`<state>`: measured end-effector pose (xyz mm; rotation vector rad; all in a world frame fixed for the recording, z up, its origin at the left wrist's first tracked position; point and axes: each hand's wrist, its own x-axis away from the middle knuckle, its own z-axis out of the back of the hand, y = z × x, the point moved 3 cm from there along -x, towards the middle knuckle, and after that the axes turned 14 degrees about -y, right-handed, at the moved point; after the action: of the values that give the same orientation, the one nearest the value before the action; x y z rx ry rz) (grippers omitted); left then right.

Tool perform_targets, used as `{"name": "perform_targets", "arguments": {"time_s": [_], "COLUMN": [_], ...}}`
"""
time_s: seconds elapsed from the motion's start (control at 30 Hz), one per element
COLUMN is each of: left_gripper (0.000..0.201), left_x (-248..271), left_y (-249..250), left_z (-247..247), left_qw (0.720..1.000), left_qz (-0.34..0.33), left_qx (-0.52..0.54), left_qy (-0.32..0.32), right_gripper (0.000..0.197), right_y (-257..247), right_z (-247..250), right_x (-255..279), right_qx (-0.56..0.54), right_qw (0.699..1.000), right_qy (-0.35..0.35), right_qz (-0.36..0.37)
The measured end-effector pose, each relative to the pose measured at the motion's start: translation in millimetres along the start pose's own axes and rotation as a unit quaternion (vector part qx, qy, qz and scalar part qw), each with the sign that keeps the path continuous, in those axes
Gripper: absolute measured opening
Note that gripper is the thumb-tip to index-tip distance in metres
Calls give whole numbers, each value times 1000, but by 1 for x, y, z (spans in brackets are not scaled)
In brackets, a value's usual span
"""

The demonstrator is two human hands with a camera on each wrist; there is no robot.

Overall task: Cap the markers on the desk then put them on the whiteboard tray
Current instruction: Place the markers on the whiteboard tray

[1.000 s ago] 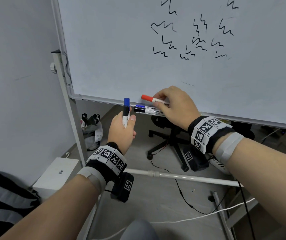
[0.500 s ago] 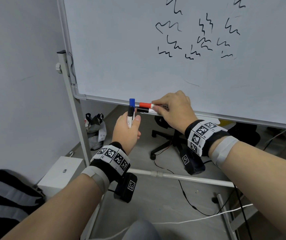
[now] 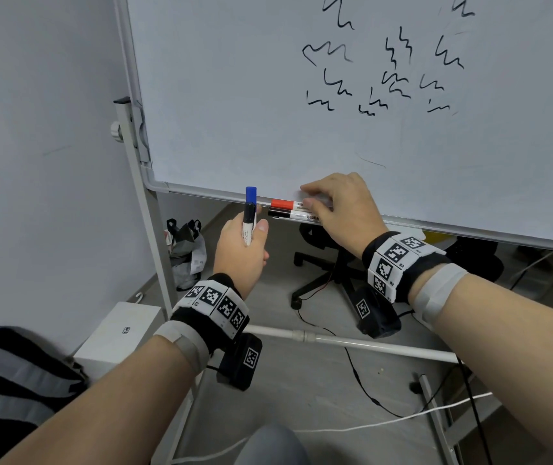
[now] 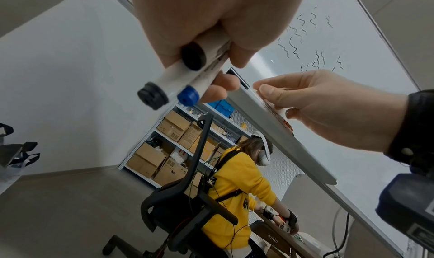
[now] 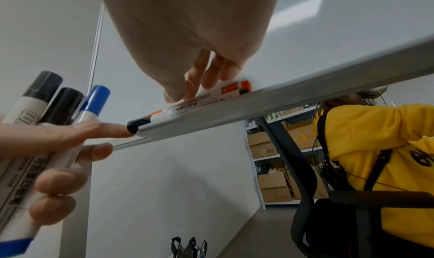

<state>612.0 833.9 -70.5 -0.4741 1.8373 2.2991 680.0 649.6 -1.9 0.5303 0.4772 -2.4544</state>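
Open air left of the whiteboard tray (image 5: 270,111) end; on it, red marker (image 3: 290,205) and black marker (image 3: 293,215) fill the left stretch under the right hand (image 3: 339,204).

Even, diffuse indoor light, moderately bright; soft glare streak on the whiteboard (image 5: 303,4) in the right wrist view. Wide-angle bending curves straight edges; close-up skin in both wrist views is blurred; shadows faint

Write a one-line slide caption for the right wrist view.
Right hand settles a red marker on the whiteboard tray; left hand holds three capped markers.
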Motion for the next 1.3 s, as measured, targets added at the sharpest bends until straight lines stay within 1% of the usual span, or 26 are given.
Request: {"name": "perform_targets", "arguments": {"time_s": [0.07,0.17,0.23,0.3,0.4,0.47,0.6,0.67,0.7,0.77,0.83,0.93,1.03,1.1,1.2,1.3], "left_gripper": [20,18,18,22,27,29,33,34,35,33,28,28,32,34,33,26], "left_x": [1,4,5,6,12,14,14,14,13,14,13,8,4,4,4,4], "left_y": [2,9,14,19,32,39,44,44,43,41,39,35,34,33,32,29], "left_z": [3,5,4,-2,-19,-32,-55,-65,-71,-81,-89,-95,-99,-101,-104,-106], "left_qw": [1000,1000,999,995,980,970,951,945,943,941,946,960,964,962,958,959], "left_qz": [-10,-16,-15,-23,-26,-14,4,13,17,25,31,29,39,42,46,58], "left_qx": [7,16,38,81,131,157,176,186,186,177,162,146,159,158,152,140], "left_qy": [12,18,3,-50,-148,-186,-252,-270,-277,-288,-280,-237,-212,-220,-238,-241], "right_gripper": [26,23,22,22,21,19,16,17,18,19,17,17,20,20,16,13], "right_y": [1,0,-4,-11,-22,-24,-16,-5,1,16,27,40,52,61,75,83], "right_z": [3,8,15,24,32,37,50,57,61,68,76,86,93,92,85,76], "right_x": [0,2,6,12,22,28,40,45,47,50,55,63,69,73,78,81], "right_qx": [-10,-11,-41,-119,-206,-234,-226,-220,-233,-290,-324,-297,-203,-134,-54,-25], "right_qw": [1000,1000,999,993,977,967,964,967,966,954,944,953,976,988,993,991], "right_qy": [9,17,32,23,-60,-103,-140,-129,-109,-62,-31,5,26,15,-20,-41], "right_qz": [-2,0,-1,-6,3,15,-2,-20,-25,-41,-52,-59,-74,-79,-105,-127]}}
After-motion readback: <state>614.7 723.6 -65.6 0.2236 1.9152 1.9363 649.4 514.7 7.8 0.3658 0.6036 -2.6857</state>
